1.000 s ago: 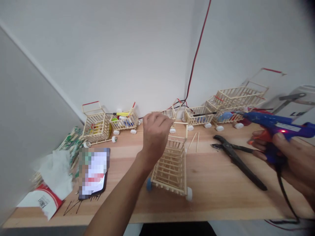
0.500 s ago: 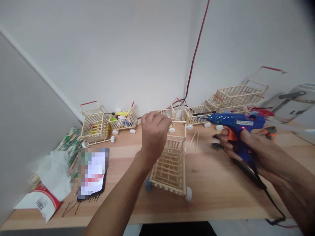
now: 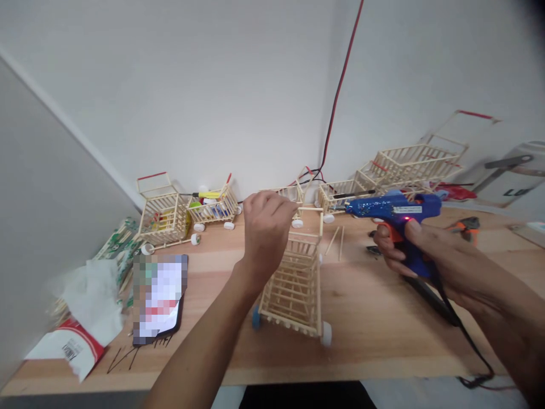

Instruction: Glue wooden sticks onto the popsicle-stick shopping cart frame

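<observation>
A small shopping cart (image 3: pixel 293 287) built of thin wooden sticks stands in the middle of the wooden table (image 3: pixel 370 335), with one blue and one white wheel at its near end. My left hand (image 3: pixel 266 233) is closed in a pinch on the cart's upper handle frame at its far end. My right hand (image 3: pixel 415 250) grips a blue hot glue gun (image 3: pixel 394 213) with an orange trigger and a lit red lamp. Its nozzle points left, close to the handle frame's right post.
Several finished stick carts (image 3: pixel 164 213) line the wall at the back. A phone (image 3: pixel 159 298) and a torn packet with white tissue (image 3: pixel 83 324) lie at the left. Black pliers (image 3: pixel 434 304) and two loose sticks (image 3: pixel 336 241) lie right of the cart. A red cable (image 3: pixel 338 96) runs up the wall.
My right hand has brought the glue gun leftward from the far right to just beside the cart's handle frame. My left hand has kept its pinch on the cart.
</observation>
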`<state>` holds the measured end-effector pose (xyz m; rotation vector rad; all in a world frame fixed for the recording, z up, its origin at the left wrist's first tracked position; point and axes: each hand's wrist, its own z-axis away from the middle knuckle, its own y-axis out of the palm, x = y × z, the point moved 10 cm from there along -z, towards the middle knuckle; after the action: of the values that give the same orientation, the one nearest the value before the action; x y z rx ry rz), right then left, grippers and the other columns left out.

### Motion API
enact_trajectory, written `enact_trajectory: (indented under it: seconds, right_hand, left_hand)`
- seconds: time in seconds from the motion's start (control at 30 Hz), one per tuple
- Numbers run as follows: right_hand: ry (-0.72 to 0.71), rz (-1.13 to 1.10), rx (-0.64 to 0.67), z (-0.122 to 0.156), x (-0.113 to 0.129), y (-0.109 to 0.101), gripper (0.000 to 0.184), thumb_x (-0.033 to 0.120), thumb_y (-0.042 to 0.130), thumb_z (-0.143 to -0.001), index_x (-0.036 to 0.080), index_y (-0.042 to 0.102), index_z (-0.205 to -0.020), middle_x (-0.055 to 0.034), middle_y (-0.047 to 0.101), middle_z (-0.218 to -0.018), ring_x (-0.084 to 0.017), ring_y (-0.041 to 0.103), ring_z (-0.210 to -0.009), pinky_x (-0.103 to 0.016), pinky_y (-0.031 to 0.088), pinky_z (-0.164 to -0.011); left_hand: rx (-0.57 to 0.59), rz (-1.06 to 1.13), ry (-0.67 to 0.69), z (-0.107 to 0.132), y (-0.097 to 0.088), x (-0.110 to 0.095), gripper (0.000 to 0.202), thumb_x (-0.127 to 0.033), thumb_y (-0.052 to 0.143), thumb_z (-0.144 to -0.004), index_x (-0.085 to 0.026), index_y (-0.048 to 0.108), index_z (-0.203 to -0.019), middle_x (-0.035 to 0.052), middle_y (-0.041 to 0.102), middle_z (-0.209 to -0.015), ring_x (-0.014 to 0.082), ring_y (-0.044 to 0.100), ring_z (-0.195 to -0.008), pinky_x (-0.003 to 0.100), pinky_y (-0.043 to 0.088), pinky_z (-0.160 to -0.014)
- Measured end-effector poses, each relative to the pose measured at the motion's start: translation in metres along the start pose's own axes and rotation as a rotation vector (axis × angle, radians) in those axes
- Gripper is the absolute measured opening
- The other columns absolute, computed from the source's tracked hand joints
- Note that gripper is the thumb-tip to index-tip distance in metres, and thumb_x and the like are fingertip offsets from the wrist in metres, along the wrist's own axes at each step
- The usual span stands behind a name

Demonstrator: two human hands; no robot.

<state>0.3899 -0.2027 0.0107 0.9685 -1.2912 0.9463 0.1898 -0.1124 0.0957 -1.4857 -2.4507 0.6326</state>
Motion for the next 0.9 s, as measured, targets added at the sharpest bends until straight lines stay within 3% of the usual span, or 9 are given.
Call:
enact_trajectory:
  seconds: [0.9]
  right_hand:
    - [0.004, -0.01, 0.123, -0.007, -0.011, 0.0, 0.035, 0.055, 0.06, -0.087, 0.02, 0.064, -0.086, 0.0012, 0.042, -0.07, -0.009, 0.034, -0.056, -0.017, 0.034, -0.043]
  left_hand:
    - [-0.001, 0.011, -0.005, 0.001, 0.0, 0.001, 0.01, -0.021, 0.061, -0.093, -0.02, 0.069, -0.086, 0.0022, 0.074, -0.088, 0.0207, 0.06, -0.093, 0.038, 0.039, -0.088]
